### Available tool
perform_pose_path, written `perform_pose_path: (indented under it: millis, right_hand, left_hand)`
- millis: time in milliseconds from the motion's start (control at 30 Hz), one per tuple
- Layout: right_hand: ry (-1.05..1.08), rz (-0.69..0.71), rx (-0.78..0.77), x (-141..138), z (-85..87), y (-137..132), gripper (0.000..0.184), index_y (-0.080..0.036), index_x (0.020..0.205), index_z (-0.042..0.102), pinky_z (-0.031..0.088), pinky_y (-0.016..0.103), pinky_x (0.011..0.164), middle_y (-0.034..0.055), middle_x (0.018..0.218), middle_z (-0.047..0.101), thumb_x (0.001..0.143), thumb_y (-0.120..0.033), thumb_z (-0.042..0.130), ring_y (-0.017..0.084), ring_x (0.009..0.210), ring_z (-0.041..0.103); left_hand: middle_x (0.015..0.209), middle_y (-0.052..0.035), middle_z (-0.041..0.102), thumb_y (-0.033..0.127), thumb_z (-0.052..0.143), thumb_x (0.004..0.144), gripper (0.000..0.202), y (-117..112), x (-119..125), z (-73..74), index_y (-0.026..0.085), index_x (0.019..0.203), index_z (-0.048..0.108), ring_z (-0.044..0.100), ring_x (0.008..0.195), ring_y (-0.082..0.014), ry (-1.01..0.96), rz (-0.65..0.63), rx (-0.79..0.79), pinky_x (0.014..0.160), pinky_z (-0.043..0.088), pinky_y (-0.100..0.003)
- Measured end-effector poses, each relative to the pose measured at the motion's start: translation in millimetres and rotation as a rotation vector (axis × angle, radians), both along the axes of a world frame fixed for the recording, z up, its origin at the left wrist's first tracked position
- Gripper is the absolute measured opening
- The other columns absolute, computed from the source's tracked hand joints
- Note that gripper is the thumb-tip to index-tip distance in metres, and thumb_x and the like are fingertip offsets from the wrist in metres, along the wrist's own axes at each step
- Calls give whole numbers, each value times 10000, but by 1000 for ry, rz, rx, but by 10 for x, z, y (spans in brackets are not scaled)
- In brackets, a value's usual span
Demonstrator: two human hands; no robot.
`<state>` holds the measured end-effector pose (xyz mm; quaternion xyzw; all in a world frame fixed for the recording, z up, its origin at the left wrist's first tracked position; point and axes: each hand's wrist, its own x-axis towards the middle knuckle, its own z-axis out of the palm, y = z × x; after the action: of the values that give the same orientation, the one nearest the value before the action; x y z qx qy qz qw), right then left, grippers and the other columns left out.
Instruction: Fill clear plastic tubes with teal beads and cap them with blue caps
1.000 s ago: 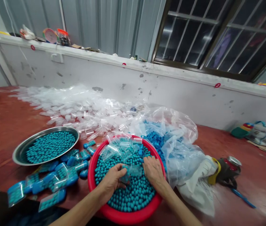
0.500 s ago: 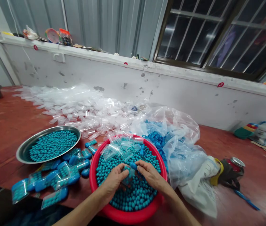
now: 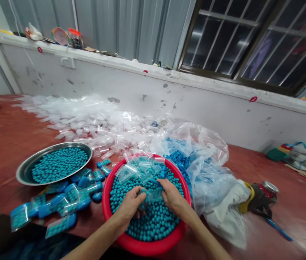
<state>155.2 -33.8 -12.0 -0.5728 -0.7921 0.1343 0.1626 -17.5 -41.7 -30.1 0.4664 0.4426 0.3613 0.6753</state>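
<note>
The person's left hand (image 3: 132,204) grips a clear sleeve (image 3: 153,195) between thumb and fingers, over the beads in the basin. The sleeve juts from these fingertips toward 3 o'clock, its far end reaching the fingers of the right hand (image 3: 173,196); whether they touch it is hard to tell. Teal shows through the plastic, but whether beads sit inside it or only behind it is unclear.

The right hand pinches a small blue piece (image 3: 156,182) at its fingertips, toward 10 o'clock from the knuckles and just above the sleeve.

Both hands are over the red basin (image 3: 106,202), filled with teal beads (image 3: 149,231). Loose clear sleeves (image 3: 135,171) lie on the beads at the basin's 12 o'clock side. Blue-capped packets (image 3: 70,204) lie on the table (image 3: 280,202) at 9 o'clock from the basin, with a steel bowl (image 3: 20,175) of similar beads near them toward 10. A plastic bag (image 3: 209,180) with more blue pieces (image 3: 178,159) sits at 2 o'clock.
</note>
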Motion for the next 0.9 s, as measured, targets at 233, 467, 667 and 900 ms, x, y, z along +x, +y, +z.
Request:
perform_pose_path:
  millis: [233, 467, 667, 900]
  right_hand:
    - [-99, 127, -30, -42, 327, -148, 272, -159, 980, 553, 418, 299, 798, 81, 907, 603, 779, -73, 392, 192, 883, 557]
    - [409, 178, -214, -120, 348, -76, 277, -197, 999, 562, 422, 233, 648, -22, 749, 593, 725, -162, 536, 134, 682, 544]
    - [543, -9, -180, -145, 291, 21, 99, -177, 787, 600, 434, 231, 621, -10, 728, 586, 728, -196, 523, 135, 675, 541]
    - [564, 233, -678, -86, 411, -101, 447, -230, 1075, 540, 449, 177, 459, -31, 680, 586, 687, -69, 388, 98, 529, 558]
  left_hand:
    - [574, 71, 460, 400, 525, 690, 301, -24, 18, 45, 168, 876, 474, 462, 426, -61, 24, -21, 166, 329, 322, -137]
    - [610, 51, 512, 470, 541, 672, 394, -5, -11, 38, 172, 907, 436, 492, 422, -78, -80, -17, 94, 325, 317, -154]
    - [578, 55, 508, 465, 563, 665, 385, -23, 9, 42, 177, 895, 450, 483, 399, -78, -81, -25, 98, 322, 299, -160]
    - [558, 56, 514, 462, 540, 690, 338, -50, 13, 54, 175, 845, 451, 467, 379, -71, -74, -60, 120, 320, 290, -156]
